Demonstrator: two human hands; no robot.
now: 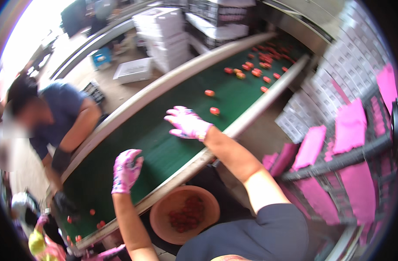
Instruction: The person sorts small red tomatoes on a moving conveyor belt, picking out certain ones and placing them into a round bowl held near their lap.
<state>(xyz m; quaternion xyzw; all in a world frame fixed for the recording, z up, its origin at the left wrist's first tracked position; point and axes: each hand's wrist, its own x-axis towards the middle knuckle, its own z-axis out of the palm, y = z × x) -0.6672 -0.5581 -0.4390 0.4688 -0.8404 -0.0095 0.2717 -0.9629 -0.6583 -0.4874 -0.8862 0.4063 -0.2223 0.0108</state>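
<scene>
Both my hands wear pink patterned gloves and hover over a green conveyor belt (164, 152). My right hand (188, 124) is open with its fingers spread, and nothing is in it. Just beyond it lie two red tomatoes, the closer tomato (214, 111) to its right. My left hand (126, 171) is over the near part of the belt, its fingers curved and the thumb apart, with no item visible in it. A cluster of tomatoes (264, 61) is at the belt's far right. Below the near rail, an orange-brown bowl (157, 217) holds many dark red tomatoes (188, 214).
Raised pale rails (116, 111) edge the belt. Across it, a co-worker in dark gloves (64, 209) reaches near a few tomatoes at the lower left. White boxes (162, 37) are stacked behind. At right are pale cartons (329, 82) and a rack with pink sheets (351, 126).
</scene>
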